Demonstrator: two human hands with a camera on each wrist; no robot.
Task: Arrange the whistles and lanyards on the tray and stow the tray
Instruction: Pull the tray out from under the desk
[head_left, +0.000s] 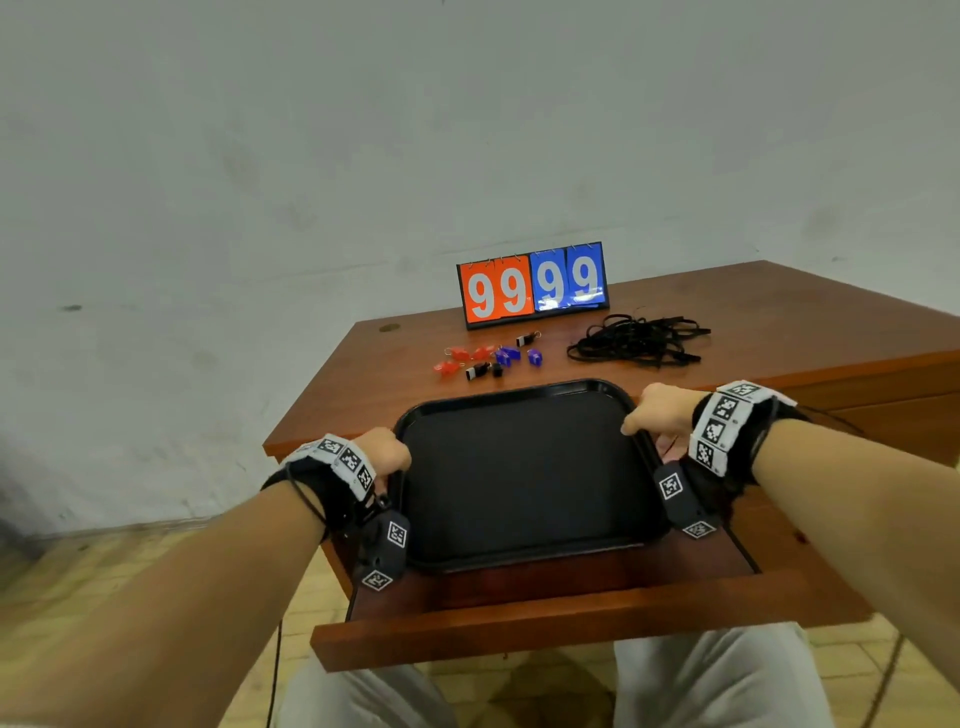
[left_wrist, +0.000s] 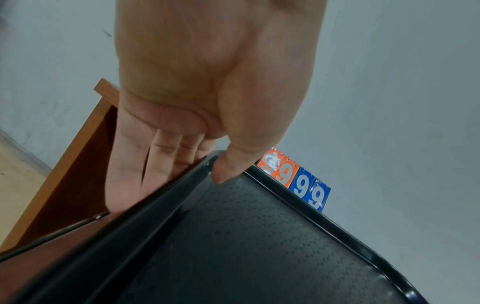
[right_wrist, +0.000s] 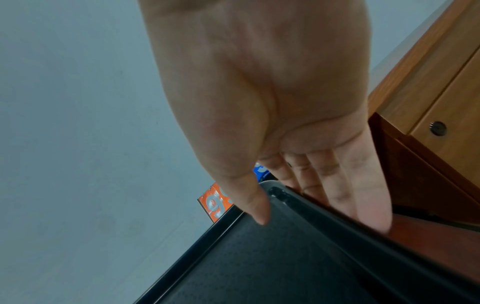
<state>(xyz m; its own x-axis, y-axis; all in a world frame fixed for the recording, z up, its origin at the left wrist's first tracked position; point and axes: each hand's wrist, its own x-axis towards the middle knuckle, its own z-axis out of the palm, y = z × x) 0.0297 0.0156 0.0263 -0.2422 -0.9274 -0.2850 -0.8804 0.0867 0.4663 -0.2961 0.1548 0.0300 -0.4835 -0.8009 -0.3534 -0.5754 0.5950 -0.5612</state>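
Observation:
An empty black tray is over the open drawer, held by both side rims. My left hand grips its left rim, thumb on top and fingers underneath; the left wrist view shows this left hand on the tray. My right hand grips the right rim the same way, and the right wrist view shows that hand on the tray. Several red, blue and black whistles lie on the desk beyond the tray. A tangled pile of black lanyards lies to their right.
A flip scoreboard reading 99 99 stands at the back of the brown desk. The pulled-out drawer's front panel is near my lap. A grey wall is behind the desk, with wooden floor on the left.

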